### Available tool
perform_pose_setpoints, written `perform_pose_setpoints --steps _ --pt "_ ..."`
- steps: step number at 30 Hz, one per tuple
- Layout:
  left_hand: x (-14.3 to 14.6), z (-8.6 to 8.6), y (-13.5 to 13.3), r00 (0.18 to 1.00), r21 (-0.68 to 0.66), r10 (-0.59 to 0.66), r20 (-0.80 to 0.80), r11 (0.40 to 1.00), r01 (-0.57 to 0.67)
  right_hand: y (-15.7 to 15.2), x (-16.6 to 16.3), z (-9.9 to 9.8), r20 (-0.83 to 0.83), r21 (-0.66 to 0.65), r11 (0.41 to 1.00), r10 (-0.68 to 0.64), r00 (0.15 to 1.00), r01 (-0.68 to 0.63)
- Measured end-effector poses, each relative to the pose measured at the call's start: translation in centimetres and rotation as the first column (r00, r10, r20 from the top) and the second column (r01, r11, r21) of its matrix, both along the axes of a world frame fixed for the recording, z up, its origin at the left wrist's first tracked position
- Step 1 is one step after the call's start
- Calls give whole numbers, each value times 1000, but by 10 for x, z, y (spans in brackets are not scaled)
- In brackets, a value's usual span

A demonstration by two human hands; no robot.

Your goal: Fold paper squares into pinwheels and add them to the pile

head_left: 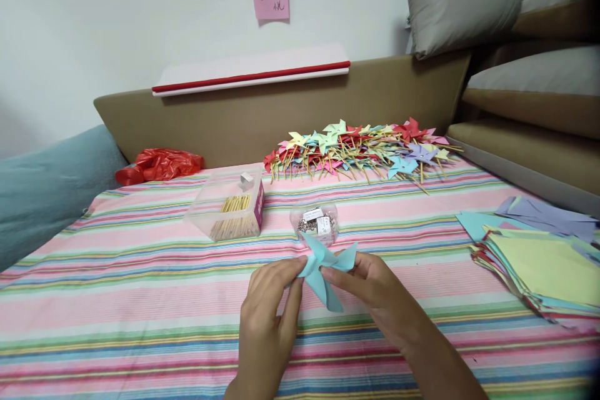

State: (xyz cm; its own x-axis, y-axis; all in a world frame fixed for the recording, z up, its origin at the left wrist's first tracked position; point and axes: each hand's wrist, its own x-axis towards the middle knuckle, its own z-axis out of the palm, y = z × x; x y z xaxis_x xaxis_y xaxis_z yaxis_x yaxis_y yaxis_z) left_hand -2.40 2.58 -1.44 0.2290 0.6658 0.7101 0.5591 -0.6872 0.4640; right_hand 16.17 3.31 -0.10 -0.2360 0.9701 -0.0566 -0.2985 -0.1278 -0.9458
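Observation:
A light blue paper pinwheel (323, 269) is held up between my two hands, its blades folded in toward the centre. My left hand (270, 297) pinches its left side between thumb and fingers. From the right, my right hand (368, 281) grips it, with a finger pressed near the centre and the others behind the right blade. Whatever lies behind the blades there is hidden. Just beyond the pinwheel sits a clear plastic container (316, 223) of small metal pieces with white labels. No stick shows on this pinwheel.
A clear box of thin wooden sticks (234, 215) stands left of centre. Finished pinwheels (356, 147) on sticks lie heaped at the back. Stacked coloured paper (544, 269) is at right, a red plastic bag (162, 165) back left. Striped cloth (140, 319) covers the surface; cushions (469, 0) rise at right.

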Motion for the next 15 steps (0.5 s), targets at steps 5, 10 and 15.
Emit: perform_pose_setpoints --steps 5,10,15 --pt "-8 5 -4 999 -9 41 18 999 -41 3 2 -4 8 -25 998 -55 998 55" --pt "-55 33 4 917 -26 387 97 922 -386 7 8 -7 -30 -71 989 -134 991 132" --pt "-111 72 52 809 -317 567 -152 748 -584 11 6 -10 -5 -116 975 -189 982 187"
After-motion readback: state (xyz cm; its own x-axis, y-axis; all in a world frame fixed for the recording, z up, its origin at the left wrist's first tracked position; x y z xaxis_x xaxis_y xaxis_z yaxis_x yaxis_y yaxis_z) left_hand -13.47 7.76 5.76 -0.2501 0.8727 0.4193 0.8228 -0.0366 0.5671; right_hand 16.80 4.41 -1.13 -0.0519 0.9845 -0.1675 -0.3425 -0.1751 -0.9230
